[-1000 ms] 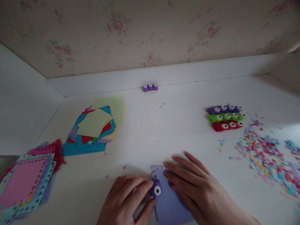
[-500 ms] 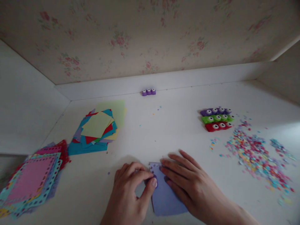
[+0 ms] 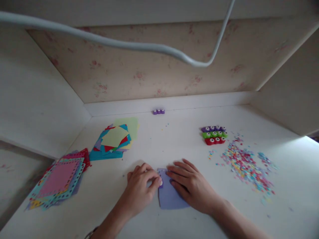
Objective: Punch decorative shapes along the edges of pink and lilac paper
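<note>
A lavender paper sheet [image 3: 171, 198] lies on the white table between my hands, with small cut-outs along its top and upper left edges. At its left edge sits a small purple punch [image 3: 160, 184] with a white button. My left hand [image 3: 142, 186] has its thumb and fingers closed on this punch. My right hand [image 3: 190, 186] lies flat over the right part of the sheet, fingers spread.
Punched colored sheets [image 3: 59, 177] and plain paper [image 3: 114, 137] are stacked left. Purple, green and red punches [image 3: 214, 134] and scattered confetti [image 3: 246, 162] lie right. More purple punches [image 3: 159, 111] stand at the back. A white cable [image 3: 149, 47] crosses above.
The view has pulled back and tilted up, bringing the white cable into sight. The punch stays at the sheet's left edge in my left hand; my right hand remains on the sheet.
</note>
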Demonstrator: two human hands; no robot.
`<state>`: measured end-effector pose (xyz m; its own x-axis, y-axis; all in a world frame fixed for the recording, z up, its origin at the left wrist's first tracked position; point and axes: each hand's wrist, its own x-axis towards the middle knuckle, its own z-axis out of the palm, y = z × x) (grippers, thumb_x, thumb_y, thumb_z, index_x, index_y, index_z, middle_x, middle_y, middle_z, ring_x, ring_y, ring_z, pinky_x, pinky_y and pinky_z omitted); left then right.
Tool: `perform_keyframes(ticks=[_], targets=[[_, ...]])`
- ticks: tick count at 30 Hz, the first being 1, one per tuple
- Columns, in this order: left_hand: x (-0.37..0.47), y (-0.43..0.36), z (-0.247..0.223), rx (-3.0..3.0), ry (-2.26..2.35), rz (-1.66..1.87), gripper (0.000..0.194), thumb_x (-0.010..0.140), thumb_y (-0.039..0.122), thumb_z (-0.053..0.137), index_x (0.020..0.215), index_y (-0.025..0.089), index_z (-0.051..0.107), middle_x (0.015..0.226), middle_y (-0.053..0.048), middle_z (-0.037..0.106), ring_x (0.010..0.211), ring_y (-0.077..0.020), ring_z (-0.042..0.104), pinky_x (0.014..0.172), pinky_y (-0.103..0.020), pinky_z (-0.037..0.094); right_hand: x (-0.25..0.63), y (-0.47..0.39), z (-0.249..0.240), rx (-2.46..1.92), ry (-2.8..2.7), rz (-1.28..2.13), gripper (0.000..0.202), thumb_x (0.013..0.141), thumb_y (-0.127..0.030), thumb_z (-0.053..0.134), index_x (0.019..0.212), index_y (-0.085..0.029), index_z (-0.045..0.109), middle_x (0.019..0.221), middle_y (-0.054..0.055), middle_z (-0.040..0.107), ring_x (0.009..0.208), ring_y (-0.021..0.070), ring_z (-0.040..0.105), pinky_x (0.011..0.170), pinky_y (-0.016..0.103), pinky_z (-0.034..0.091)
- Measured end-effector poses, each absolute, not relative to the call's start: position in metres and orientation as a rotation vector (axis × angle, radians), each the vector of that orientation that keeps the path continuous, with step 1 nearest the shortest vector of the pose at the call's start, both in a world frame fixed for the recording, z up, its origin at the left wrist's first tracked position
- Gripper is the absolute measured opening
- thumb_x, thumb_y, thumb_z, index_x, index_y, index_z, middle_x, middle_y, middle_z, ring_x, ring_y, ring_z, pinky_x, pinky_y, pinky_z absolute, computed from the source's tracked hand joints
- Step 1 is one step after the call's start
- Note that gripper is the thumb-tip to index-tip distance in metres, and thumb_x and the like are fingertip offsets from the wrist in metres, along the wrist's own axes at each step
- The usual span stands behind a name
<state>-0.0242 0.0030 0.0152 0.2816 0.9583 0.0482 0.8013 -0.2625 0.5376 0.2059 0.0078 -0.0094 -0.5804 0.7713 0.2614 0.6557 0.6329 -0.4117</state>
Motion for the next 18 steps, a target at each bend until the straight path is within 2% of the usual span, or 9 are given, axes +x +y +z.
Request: perform_keyframes(ticks=[3,7,10,12,14,18], targets=[[-0.048,0.002,0.009,2.176,1.637,0.593,0.017,0.092,0.031,0.061,0.082,0.029,0.075,0.092,0.001,0.072,0.091,-0.0193,0.067,0.081,-0.035,0.050,0.206,0.007,-0.008,-1.125,-2.442,0.368,0.030,0.097,-0.026,0.056,0.125,-0.030,0.067,0.128,0.002,0.069,0.122,0.0214,0.060,0.112,0.049,0.039],[-0.080,0.005,-0.008,2.227,1.698,0.817,0.027,0.098,0.034,0.051,0.093,0.024,0.075,0.096,-0.004,0.074,0.095,-0.0188,0.068,0.086,-0.033,0.053,0.206,0.009,-0.007,-1.123,-2.439,0.380,0.028,0.097,-0.028,0.056,0.122,-0.029,0.068,0.127,0.003,0.070,0.122,0.0208,0.060,0.112,0.048,0.038],[-0.090,0.004,-0.018,2.321,1.672,0.790,0.022,0.093,0.038,0.060,0.107,0.027,0.074,0.107,-0.004,0.074,0.100,-0.0209,0.068,0.090,-0.035,0.054,0.206,0.010,-0.007,-1.111,-2.399,0.400,0.031,0.096,-0.029,0.058,0.125,-0.026,0.066,0.125,0.006,0.071,0.122,0.0215,0.061,0.111,0.048,0.039],[-0.091,0.002,-0.021,2.390,1.641,0.737,0.026,0.088,0.036,0.067,0.113,0.030,0.071,0.112,-0.003,0.073,0.102,-0.0223,0.068,0.089,-0.037,0.054,0.204,0.009,-0.006,-1.109,-2.347,0.409,0.031,0.096,-0.028,0.058,0.125,-0.024,0.066,0.123,0.007,0.071,0.120,0.0219,0.062,0.110,0.047,0.041],[-0.089,-0.001,-0.022,2.429,1.619,0.745,0.024,0.089,0.036,0.066,0.112,0.030,0.071,0.111,-0.003,0.074,0.100,-0.0222,0.070,0.086,-0.036,0.055,0.197,0.007,-0.002,-1.112,-2.290,0.437,0.029,0.096,-0.024,0.055,0.123,-0.021,0.066,0.119,0.008,0.072,0.116,0.0214,0.063,0.106,0.044,0.046],[-0.081,-0.005,-0.025,2.470,1.515,0.913,0.028,0.093,0.046,0.061,0.112,0.028,0.071,0.106,-0.004,0.075,0.095,-0.0222,0.072,0.083,-0.035,0.058,0.170,-0.001,0.010,-1.053,-2.289,0.552,0.033,0.097,-0.022,0.053,0.129,-0.021,0.060,0.122,0.010,0.069,0.115,0.0197,0.063,0.100,0.034,0.052]])
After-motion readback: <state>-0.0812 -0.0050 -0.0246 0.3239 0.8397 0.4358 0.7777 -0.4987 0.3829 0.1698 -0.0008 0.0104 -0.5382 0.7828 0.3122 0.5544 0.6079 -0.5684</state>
